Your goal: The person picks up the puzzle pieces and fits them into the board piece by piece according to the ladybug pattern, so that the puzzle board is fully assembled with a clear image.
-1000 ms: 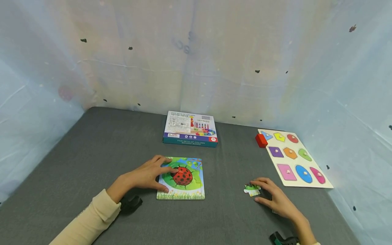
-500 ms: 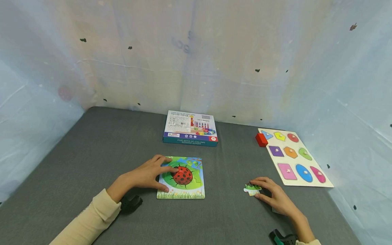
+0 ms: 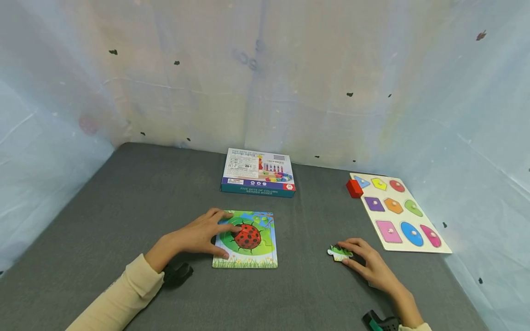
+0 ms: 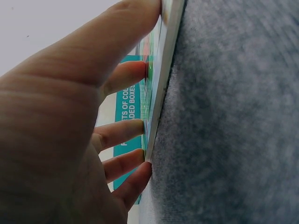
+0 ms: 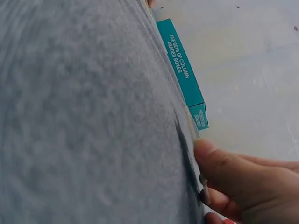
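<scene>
A square ladybug jigsaw puzzle (image 3: 248,263) lies on the grey cloth in front of the person. My left hand (image 3: 196,233) rests on its left part, fingers spread and fingertips touching the picture; in the left wrist view the thumb (image 4: 126,28) lies along the near edge. To the right, my right hand (image 3: 370,264) pinches a green-and-white jigsaw piece (image 3: 337,253) between thumb and fingers, low over the cloth. The right wrist view shows that piece (image 5: 205,186) almost edge-on. Something pale peeks out beneath the right palm, mostly hidden.
A flat beaded-column toy box (image 3: 257,174) lies behind the puzzle. On the right is a shape peg board (image 3: 381,220) with coloured knobbed pieces, and a red block (image 3: 354,188) sits at its left edge. Plastic sheeting (image 3: 265,82) rises behind and beside the table.
The right hand and its jigsaw piece have shifted slightly left and away from the person, and the piece has turned a little. The left hand stays in place on the puzzle.
</scene>
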`<state>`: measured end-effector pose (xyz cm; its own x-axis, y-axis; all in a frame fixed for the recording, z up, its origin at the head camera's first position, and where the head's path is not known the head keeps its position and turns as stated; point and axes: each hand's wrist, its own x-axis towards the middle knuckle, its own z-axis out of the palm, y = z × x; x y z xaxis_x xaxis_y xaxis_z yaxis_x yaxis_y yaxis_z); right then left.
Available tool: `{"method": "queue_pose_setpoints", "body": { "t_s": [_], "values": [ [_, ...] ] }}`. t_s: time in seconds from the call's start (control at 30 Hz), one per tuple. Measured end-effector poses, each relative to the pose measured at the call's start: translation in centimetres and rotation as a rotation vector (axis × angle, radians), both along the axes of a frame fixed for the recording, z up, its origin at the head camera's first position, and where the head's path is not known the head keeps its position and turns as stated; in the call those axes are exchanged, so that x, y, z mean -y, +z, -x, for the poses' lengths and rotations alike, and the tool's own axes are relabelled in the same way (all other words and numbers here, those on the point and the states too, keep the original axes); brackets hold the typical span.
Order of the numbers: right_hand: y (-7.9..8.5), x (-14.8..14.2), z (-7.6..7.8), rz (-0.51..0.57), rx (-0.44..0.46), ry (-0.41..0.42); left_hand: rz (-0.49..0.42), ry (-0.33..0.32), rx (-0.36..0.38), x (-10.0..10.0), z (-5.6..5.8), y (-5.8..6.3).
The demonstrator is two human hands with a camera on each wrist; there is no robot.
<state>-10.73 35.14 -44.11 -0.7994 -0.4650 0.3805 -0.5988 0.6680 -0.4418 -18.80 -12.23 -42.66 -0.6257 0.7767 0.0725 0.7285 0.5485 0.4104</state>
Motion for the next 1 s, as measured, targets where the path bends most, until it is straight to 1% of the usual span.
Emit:
{"method": "queue_pose_setpoints", "body": {
  "t_s": [0.2, 0.33, 0.53, 0.73, 0.93, 1.0],
  "values": [
    [0.8, 1.0, 0.3, -0.004, -0.033, -0.007, 0.004, 0.000, -0.007, 0.0, 0.1, 0.0],
    [1.5, 2.5, 0.7, -0.011, -0.060, -0.007, 0.009, 0.000, -0.005, 0.1, 0.1, -0.1],
    [2.0, 6.4, 1.2, -0.013, -0.082, 0.003, 0.016, 0.001, -0.011, 0.1, 0.0, -0.1],
    [2.1, 10.5, 1.8, -0.052, -0.130, 0.062, 0.019, 0.001, -0.005, 0.0, 0.0, 0.0],
    [2.5, 14.2, 2.3, -0.066, -0.140, 0.120, 0.017, -0.001, -0.009, -0.1, -0.1, 0.1],
    [2.6, 15.3, 2.4, -0.066, -0.130, 0.134, 0.017, 0.000, -0.010, 0.0, -0.1, 0.1]
  ]
}}
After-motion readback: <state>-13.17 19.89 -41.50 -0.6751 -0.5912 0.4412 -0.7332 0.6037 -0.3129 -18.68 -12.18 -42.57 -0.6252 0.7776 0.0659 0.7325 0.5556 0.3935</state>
